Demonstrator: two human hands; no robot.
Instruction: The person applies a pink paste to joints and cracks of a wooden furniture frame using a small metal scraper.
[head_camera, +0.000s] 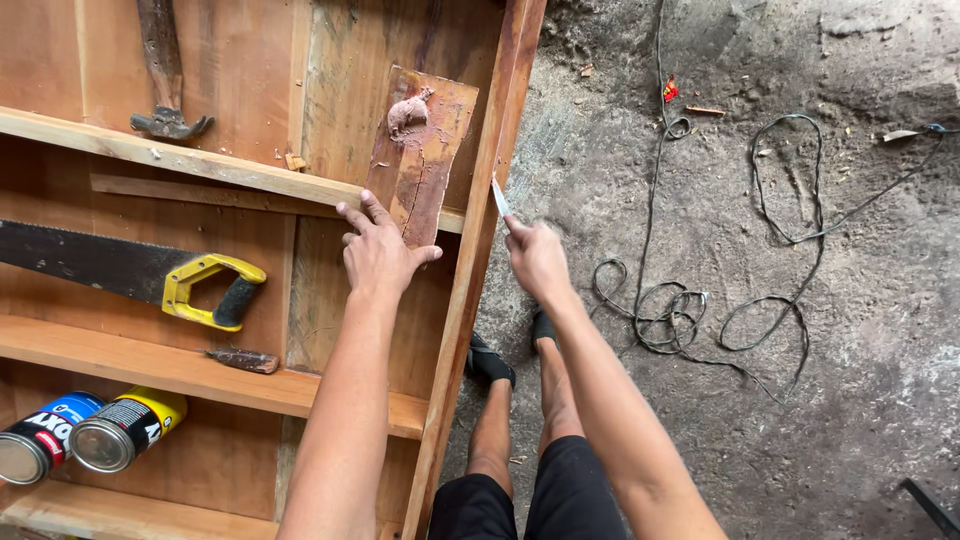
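- The wooden scrap board (422, 160) lies on the wooden frame (480, 260), its near end under the fingertips of the left hand (378, 255); those fingers are spread flat on it, thumb splayed toward the frame's edge.
- A lump of brown putty (407, 113) sits on the board's far end, well beyond the fingers.
- The right hand (536, 258) pinches a small blade tool (499, 197) between thumb and fingers, its tip just beside the frame's side rail.
- Left of the left fingers lies a handsaw (150, 275) with a yellow handle; beyond it, a hammer (165, 80).
- Near the left forearm, two cans (85, 432) lie on their sides.
- Right of the right hand, a tangled cable (720, 290) sprawls on the concrete floor (860, 400).
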